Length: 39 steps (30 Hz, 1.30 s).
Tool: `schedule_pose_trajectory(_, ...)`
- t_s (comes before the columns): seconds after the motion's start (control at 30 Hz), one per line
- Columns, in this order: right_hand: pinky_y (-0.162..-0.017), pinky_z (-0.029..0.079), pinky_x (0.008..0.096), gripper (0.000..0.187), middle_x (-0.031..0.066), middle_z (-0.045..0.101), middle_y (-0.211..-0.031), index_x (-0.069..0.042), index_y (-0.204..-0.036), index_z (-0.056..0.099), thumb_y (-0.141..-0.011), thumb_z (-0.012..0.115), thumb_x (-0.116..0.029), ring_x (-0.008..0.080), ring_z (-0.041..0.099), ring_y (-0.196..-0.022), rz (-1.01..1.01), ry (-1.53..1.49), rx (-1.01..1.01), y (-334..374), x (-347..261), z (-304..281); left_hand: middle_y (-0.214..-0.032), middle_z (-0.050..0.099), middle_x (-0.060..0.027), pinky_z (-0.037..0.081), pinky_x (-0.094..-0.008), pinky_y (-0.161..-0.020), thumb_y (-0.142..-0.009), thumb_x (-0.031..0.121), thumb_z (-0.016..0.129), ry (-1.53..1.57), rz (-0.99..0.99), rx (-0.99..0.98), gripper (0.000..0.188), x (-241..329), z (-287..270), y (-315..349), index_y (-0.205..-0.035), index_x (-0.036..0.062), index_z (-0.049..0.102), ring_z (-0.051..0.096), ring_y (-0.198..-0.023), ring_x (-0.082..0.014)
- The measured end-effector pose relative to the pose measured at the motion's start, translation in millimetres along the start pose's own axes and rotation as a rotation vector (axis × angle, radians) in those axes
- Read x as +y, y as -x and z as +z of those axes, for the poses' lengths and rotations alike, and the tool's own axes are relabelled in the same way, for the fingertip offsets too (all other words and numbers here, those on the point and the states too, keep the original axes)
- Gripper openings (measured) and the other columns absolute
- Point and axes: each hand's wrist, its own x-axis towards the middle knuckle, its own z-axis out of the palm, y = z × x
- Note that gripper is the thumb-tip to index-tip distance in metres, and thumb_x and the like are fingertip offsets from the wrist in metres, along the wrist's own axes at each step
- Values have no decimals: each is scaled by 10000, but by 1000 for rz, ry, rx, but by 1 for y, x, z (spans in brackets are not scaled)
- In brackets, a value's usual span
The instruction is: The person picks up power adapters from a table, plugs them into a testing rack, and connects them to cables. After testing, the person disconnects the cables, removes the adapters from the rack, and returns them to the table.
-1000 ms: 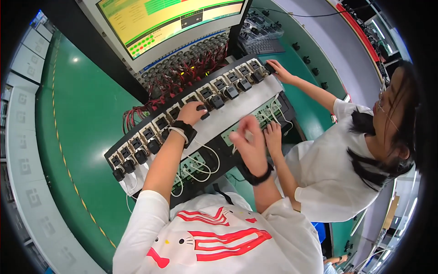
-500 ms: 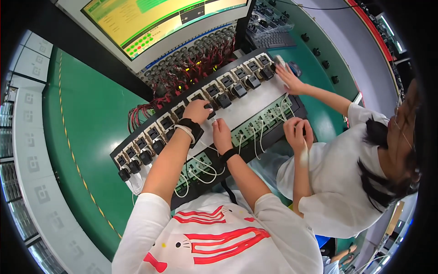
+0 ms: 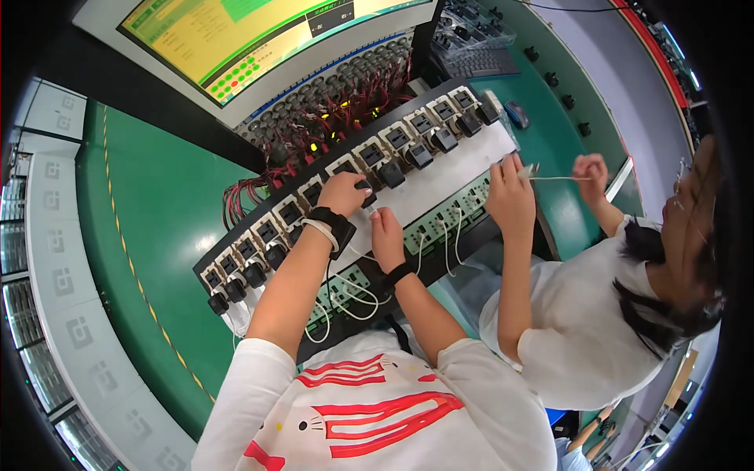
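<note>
My left hand [image 3: 342, 195] is closed round a black power adapter [image 3: 364, 187] at the middle of a long row of sockets [image 3: 369, 154]; its fingers hide part of the adapter. Just right of it and nearer me, my right hand [image 3: 387, 239] pinches the end of a white cable [image 3: 360, 255] close to that adapter. The plug in its fingertips is mostly hidden. More black adapters [image 3: 419, 156] sit in the sockets on both sides. A green strip of ports [image 3: 431, 225] with several white cables runs along the near side.
A co-worker [image 3: 581, 314] at my right holds a white cable in both hands. Behind the sockets stands a monitor [image 3: 275, 47] above bundled red wires [image 3: 330, 129]. A keyboard [image 3: 479, 64] and a mouse [image 3: 517, 115] lie at the far right on the green table [image 3: 542, 141].
The co-worker's hands have moved: one has left the sockets' right end, and a white cable is now stretched between both. My hands stay at the same adapter; the view has shifted slightly.
</note>
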Motion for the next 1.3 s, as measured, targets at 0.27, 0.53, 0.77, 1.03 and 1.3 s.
schedule_pose_trajectory(0.27, -624, 418, 349, 229, 140, 551, -709, -5, -860, 510, -931, 466, -217, 252, 527, -656, 90, -50, -46, -11, 7, -2, -1052, 623, -196, 454, -394, -876, -745, 234, 687, 63, -62, -62, 387, -3, -1, -1, -1078, 42, 644, 582, -1004, -341)
schedule_pose_trajectory(0.53, -646, 418, 340, 222, 130, 555, -729, -7, -874, 517, -937, 468, -214, 235, 529, -678, 91, -6, -62, -8, -1, -7, -1017, 633, -204, 464, -374, -847, -751, 209, 685, 14, -2, -21, 389, -1, -3, -1, -1095, 36, 633, 604, -968, -329)
schedule_pose_trajectory(0.77, -645, 405, 299, 198, 66, 532, -729, -11, -889, 512, -945, 455, -192, 151, 487, -684, 109, -102, -203, -1, 4, -5, -1021, 631, -210, 462, -395, -854, -742, 209, 686, 74, -63, -51, 370, 2, -5, 0, -1069, 42, 647, 595, -974, -348)
schedule_pose_trajectory(1.03, -592, 406, 317, 209, 71, 502, -658, -16, -880, 506, -947, 441, -203, 180, 480, -615, 37, -129, -69, -9, 4, -8, -1000, 638, -205, 467, -373, -840, -749, 201, 683, 17, -9, -20, 374, -1, -4, 1, -1085, 42, 639, 609, -953, -333)
schedule_pose_trajectory(1.3, -628, 401, 297, 208, 87, 518, -704, -17, -888, 511, -942, 456, -210, 173, 474, -653, 46, -82, 48, 3, -4, 5, -1003, 634, -204, 464, -395, -840, -733, 210, 690, 32, 25, -7, 370, 0, -3, 0, -1061, 44, 651, 595, -967, -345)
